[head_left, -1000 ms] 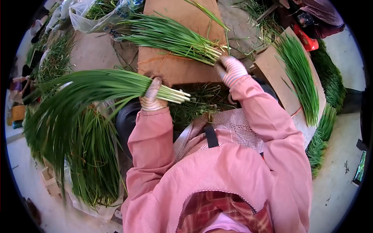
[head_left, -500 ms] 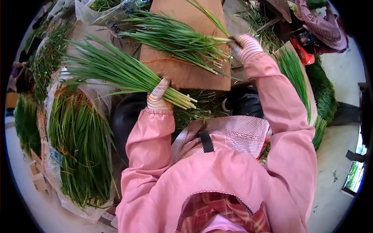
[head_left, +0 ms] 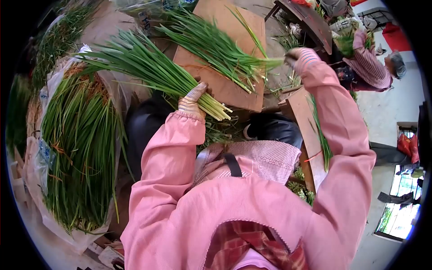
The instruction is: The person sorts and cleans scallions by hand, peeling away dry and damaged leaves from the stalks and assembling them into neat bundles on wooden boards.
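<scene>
My left hand [head_left: 193, 100], in a striped glove with bare fingertips, is wrapped round a thick bunch of garlic chives [head_left: 155, 74]. The pale cut ends point to the lower right, the green leaves to the upper left. At the right edge of the wooden board [head_left: 243, 101], my right hand [head_left: 302, 59], gloved alike, is closed on the pale ends of a few chives [head_left: 270, 63], blurred by motion. Their leaves run into the loose pile of chives [head_left: 211, 42] lying on the board. How many stalks it pinches I cannot make out.
A big plastic-lined heap of chives [head_left: 83, 153] stands at my left. On my right a second board [head_left: 301, 105] carries some chives [head_left: 320, 135]. A co-worker in a striped sleeve [head_left: 371, 63] sits at the upper right, by a dark table [head_left: 306, 22]. Scraps litter the floor.
My right hand has moved slightly right, drawing chive ends outward from the pile. The left hand still holds its bunch. The view has turned, showing more of the co-worker.
</scene>
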`<move>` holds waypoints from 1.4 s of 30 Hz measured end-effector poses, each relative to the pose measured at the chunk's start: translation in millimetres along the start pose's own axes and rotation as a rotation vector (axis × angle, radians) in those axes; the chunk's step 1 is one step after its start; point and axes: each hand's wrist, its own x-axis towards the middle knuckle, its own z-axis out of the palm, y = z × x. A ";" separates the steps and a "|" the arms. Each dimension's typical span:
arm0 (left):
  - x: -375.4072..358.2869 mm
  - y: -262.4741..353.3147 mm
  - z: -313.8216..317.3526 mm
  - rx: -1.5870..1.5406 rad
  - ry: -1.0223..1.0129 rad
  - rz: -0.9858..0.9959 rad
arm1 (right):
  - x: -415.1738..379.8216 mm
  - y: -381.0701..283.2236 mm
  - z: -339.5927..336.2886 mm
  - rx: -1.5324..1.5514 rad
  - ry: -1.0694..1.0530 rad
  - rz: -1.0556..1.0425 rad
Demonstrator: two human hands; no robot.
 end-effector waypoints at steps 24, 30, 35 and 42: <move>-6.4 -4.6 3.9 -0.018 -0.061 -0.205 | -0.6 56.5 -205.4 -0.007 0.477 0.122; 5.9 -14.8 -7.0 -0.051 -0.077 -0.210 | 23.1 65.0 -213.0 0.020 0.839 0.103; -0.6 -12.6 0.2 -0.150 -0.103 -0.120 | 31.5 89.4 -219.6 0.653 0.978 -0.255; -20.2 -13.1 5.3 -0.182 -0.028 -0.256 | 24.4 28.3 -70.1 0.631 0.880 -0.083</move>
